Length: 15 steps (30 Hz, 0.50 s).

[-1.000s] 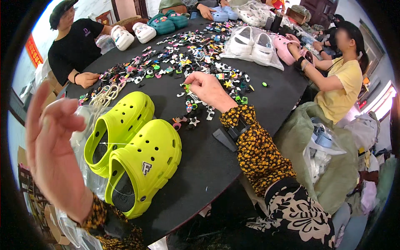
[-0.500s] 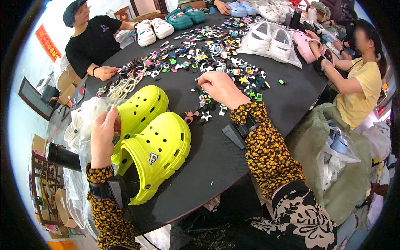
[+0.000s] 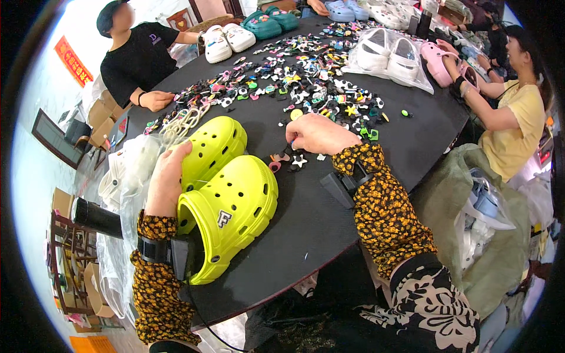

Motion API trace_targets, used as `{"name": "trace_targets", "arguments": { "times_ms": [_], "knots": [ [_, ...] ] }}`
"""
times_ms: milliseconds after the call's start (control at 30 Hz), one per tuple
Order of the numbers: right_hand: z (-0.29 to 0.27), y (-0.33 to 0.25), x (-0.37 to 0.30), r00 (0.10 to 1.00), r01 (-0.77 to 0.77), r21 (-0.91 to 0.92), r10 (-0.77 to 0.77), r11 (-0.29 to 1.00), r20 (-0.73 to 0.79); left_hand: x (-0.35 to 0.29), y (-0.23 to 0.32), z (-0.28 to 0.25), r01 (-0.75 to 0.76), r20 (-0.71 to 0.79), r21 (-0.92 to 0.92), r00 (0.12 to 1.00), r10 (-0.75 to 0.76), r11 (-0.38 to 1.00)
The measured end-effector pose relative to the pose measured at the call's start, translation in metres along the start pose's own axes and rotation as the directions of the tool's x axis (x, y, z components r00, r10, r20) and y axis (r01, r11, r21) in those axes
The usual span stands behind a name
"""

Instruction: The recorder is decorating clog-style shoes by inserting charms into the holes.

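Note:
Two lime-green clogs stand side by side on the table in front of me. The near clog point(image 3: 238, 209) carries a letter charm on its upper; the far clog point(image 3: 215, 147) shows bare holes. My left hand point(image 3: 168, 179) is closed at the heel opening of the far clog, its fingertips partly hidden. My right hand point(image 3: 323, 135) is over the near edge of the pile of shoe charms point(image 3: 282, 76), fingers pinched downward. A small bit of a charm shows at the fingertips, too little to tell its shape. A star charm point(image 3: 299, 160) lies just beside them.
White clogs in clear plastic point(image 3: 120, 170) and a black cylinder point(image 3: 97, 217) are at the left. Beige cords point(image 3: 185, 120) lie behind the clogs. Bagged white shoes point(image 3: 388, 56) and a co-worker with a pink clog point(image 3: 435, 65) are at right. An olive sack point(image 3: 447, 217) hangs beside the table.
My left hand has shifted from the clear plastic toward the far clog's heel. My right hand has lowered toward the near charms, its fingers drawn together. The whole view has shifted slightly.

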State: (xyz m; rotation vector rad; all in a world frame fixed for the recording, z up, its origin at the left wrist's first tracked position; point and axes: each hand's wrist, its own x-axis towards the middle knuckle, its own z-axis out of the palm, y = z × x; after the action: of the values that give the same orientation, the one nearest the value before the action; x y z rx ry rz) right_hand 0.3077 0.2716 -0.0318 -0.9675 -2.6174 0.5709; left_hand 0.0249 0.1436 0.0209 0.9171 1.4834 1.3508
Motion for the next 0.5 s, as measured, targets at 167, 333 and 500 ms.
{"name": "trace_targets", "arguments": {
  "times_ms": [167,333,500],
  "knots": [
    [-0.006,-0.001,0.001,0.982,0.028,0.443,0.058,0.896,-0.179,-0.011,-0.005,0.006,-0.068,-0.037,0.185,0.996,0.076,0.98],
    [-0.012,-0.014,0.001,0.964,0.212,0.733,-0.016,0.646,-0.265,-0.015,-0.011,0.002,-0.226,0.173,0.248,0.967,0.187,0.942],
    [-0.017,-0.027,-0.002,0.967,0.16,0.878,0.105,0.452,-0.23,-0.021,-0.006,0.007,-0.288,0.265,0.24,0.938,0.223,0.927]
  ]
}}
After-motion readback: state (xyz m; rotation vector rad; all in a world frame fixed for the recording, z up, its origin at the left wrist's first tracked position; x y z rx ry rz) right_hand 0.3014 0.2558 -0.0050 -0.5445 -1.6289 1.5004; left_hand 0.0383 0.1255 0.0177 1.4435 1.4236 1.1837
